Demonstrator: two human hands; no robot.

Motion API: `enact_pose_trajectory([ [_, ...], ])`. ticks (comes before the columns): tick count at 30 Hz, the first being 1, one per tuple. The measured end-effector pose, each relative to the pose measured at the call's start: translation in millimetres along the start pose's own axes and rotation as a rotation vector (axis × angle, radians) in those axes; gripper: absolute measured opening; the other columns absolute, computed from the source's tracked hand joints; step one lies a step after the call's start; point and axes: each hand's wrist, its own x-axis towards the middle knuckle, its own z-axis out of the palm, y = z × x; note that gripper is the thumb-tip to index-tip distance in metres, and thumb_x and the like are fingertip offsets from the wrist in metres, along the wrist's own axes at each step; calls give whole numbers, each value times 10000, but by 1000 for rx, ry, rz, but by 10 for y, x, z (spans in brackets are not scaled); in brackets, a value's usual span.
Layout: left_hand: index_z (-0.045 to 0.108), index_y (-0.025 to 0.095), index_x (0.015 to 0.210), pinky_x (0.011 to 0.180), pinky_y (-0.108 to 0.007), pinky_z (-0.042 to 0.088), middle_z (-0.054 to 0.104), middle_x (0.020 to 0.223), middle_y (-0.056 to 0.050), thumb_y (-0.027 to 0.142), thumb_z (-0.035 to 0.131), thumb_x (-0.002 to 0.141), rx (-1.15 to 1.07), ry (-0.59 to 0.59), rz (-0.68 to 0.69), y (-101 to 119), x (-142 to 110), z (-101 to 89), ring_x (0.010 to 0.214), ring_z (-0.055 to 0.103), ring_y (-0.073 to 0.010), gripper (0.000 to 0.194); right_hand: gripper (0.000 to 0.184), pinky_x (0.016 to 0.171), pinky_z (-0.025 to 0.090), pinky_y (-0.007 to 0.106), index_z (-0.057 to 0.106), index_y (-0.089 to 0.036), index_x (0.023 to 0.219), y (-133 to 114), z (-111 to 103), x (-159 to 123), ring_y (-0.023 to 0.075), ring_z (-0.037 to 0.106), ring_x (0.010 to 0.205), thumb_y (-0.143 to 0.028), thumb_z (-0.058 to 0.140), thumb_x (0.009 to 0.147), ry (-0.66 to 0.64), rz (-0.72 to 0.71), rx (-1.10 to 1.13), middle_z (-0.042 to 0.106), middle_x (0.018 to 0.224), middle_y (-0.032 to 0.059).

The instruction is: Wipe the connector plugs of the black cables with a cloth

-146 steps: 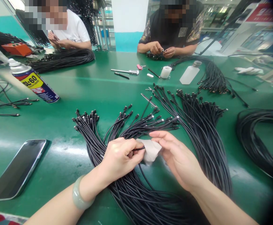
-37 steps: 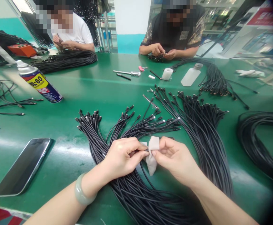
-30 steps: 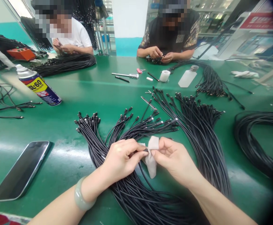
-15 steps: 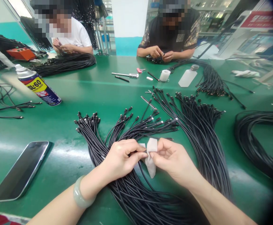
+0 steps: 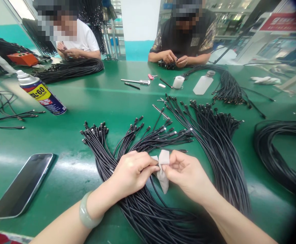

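Bench notes, cable work. Step in hand, as judged: one thin black cable is being worked by its end inside a fold of pale cloth, the two hands meeting low over the counter. (The tip itself is buried in fingers and cloth; its connector cannot be made out.)

Left hand: closed narrow, fingers curled and thumb pressed in, holding the cable close to the cloth. A pale green bangle sits on that wrist.

Right hand: also narrow, thumb and forefinger pinching the top of the cloth around the same spot, the other fingers loosely curled. The cloth hangs below the pinch, and the two hands are almost touching across it.

The held cable runs down from the left hand into the thick bundle of black cables, which fans out beyond the hands into many connector ends. Judged next need: a steady pinch along this cable end, with the hands kept clear of the neighbouring ends.

Left of the bundle lies a dark smartphone; farther left and beyond it stands a yellow-and-blue SL-60 spray can. (Two other people work across the counter, their hands well apart from these.)
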Motion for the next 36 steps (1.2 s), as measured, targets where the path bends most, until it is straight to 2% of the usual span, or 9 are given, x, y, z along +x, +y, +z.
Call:
enact_pose_trajectory([
  [2, 718, 152, 869, 680, -267, 459, 727, 766, -23, 168, 675, 891, -1, 19, -3, 2, -6, 9, 682, 657, -142, 51, 263, 563, 406, 253, 517, -195, 663, -23, -4, 3, 126, 504, 586, -258, 758, 748, 10, 12, 27, 555, 637, -25],
  [6, 725, 155, 828, 685, -237, 490, 733, 777, -19, 161, 687, 882, -194, 26, -170, 54, 24, -20, 703, 667, -132, 67, 320, 602, 439, 255, 543, -187, 678, -53, -24, 14, 128, 526, 610, -327, 829, 707, 26, 68, 136, 579, 665, -19],
  [9, 730, 161, 816, 679, -229, 494, 728, 760, -9, 160, 681, 884, -251, 26, -246, 85, 48, -44, 693, 660, -128, 84, 332, 636, 461, 255, 565, -181, 719, -55, -35, 17, 127, 547, 630, -347, 853, 707, 11, 141, 237, 595, 680, -21],
  [14, 727, 166, 818, 651, -215, 486, 728, 755, 4, 183, 702, 870, -245, 55, -280, 70, 31, -34, 681, 652, -119, 61, 191, 711, 508, 271, 615, -175, 814, -69, -40, 19, 143, 596, 708, -297, 761, 818, -88, 275, 440, 648, 767, 6],
  [20, 729, 169, 840, 655, -225, 498, 733, 778, -1, 210, 735, 849, -224, 100, -271, 49, -3, -6, 695, 660, -126, 43, 58, 719, 508, 243, 660, -171, 895, -67, -52, 18, 128, 594, 731, -204, 692, 859, -128, 299, 540, 663, 839, 10],
  [29, 732, 165, 835, 636, -233, 489, 727, 751, -1, 228, 748, 840, -200, 108, -262, 38, 9, 0, 652, 636, -121, 64, 67, 709, 469, 252, 610, -184, 880, -54, -54, 17, 130, 561, 731, -235, 651, 896, -137, 262, 468, 632, 829, 0],
  [33, 736, 154, 840, 628, -239, 480, 713, 723, -9, 239, 742, 844, -189, 99, -256, 44, 11, 2, 629, 620, -123, 85, 213, 623, 395, 235, 548, -192, 803, -5, -43, 12, 112, 469, 633, -339, 662, 905, -80, 147, 243, 540, 694, -44],
  [36, 738, 146, 831, 619, -240, 469, 706, 716, -17, 225, 728, 853, -180, 72, -264, 58, 18, -3, 629, 616, -126, 82, 273, 590, 359, 242, 524, -194, 792, -2, -36, 0, 116, 443, 611, -405, 624, 934, -107, 54, 47, 527, 665, -45],
])
